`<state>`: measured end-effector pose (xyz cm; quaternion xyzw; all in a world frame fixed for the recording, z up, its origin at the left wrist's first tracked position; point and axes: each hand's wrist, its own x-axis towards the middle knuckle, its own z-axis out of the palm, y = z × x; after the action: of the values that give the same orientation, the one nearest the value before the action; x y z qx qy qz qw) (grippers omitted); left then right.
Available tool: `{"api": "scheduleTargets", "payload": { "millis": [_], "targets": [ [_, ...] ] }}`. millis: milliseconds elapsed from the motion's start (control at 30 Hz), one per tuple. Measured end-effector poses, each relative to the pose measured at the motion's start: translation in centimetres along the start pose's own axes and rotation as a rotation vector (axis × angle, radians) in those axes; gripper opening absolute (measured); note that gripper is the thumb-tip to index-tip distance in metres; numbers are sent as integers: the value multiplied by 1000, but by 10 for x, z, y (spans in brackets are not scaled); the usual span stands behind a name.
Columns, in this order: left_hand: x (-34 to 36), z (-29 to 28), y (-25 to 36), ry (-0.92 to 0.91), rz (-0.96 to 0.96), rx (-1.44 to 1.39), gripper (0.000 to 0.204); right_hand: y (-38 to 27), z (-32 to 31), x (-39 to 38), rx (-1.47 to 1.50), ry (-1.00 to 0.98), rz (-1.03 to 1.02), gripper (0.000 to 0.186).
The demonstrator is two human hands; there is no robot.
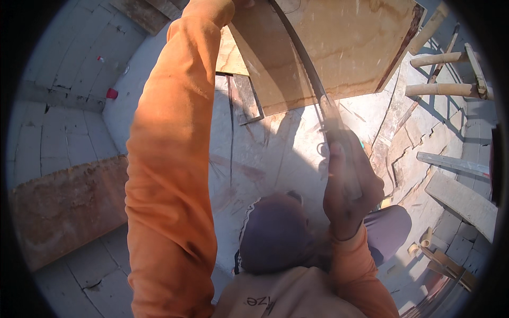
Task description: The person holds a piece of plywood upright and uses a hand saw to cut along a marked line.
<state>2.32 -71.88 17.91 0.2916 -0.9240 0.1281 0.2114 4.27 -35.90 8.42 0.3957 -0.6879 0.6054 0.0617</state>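
My right hand (351, 185) is closed round the handle end of a handsaw (303, 53), blurred by motion. Its long blade runs up and away from me, toothed edge to the left, across a large plywood sheet (360, 47); whether the teeth are in the wood is unclear. My left arm, in an orange sleeve, reaches far forward over the sheet's left side. Only a sliver of my left hand (244, 3) shows at the top edge, so its fingers are hidden. My knees are bent below the saw.
A lighter plywood piece (229, 55) shows beside the sheet. Bamboo poles (445, 90) and a grey plank (461, 201) are at the right. On the left are a brown board (71, 206), a small red cup (112, 94) and grey block walls (69, 47). Wood scraps litter the pale floor.
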Motion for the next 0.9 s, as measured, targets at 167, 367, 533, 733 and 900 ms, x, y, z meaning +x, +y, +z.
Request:
{"api": "scheduleTargets", "payload": {
  "millis": [167, 367, 533, 733, 900],
  "targets": [
    [9, -4, -2, -63, -29, 4, 66, 15, 45, 83, 100, 2, -177, 30],
    [6, 2, 0, -4, 2, -5, 66, 5, -20, -15, -23, -34, 38, 33],
    [8, 14, -1, -29, 1, -14, 66, -4, 1, 22, -69, -102, 116, 33],
    [8, -6, 5, -106, -29, -9, 69, -4, -19, 1, -9, -66, 102, 34],
    [1, 1, -2, -1, -11, 29, 69, -3, -8, -4, 59, -29, 106, 33]
  ]
}}
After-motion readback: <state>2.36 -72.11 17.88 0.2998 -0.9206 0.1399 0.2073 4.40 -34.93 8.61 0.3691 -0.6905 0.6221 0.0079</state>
